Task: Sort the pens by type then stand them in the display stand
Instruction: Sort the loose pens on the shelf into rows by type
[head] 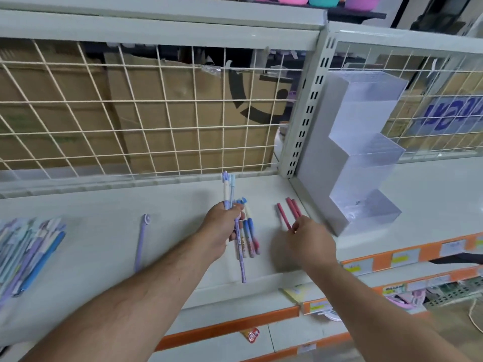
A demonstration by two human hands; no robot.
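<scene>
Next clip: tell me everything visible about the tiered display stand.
The display stand is clear, acrylic-looking plastic with an opaque white side panel, stepped in three tiers rising toward the back. It stands upright on the white shelf, right beside the slotted upright post. No pens stand in it. Neither hand touches it; the right hand is nearest.

Occlusions and unreadable areas, all placed from the display stand.
Just left of the stand, the right hand is covering the lower ends of the red pens; whether its fingers are pinching them is not resolving. Further left, the left hand is hiding the middles of the pastel pens it is gripping, and the barrel print is reading too small. Far left of the stand, the pen pile is running off the frame edge. Below the stand, the price labels are blurring out.
</scene>
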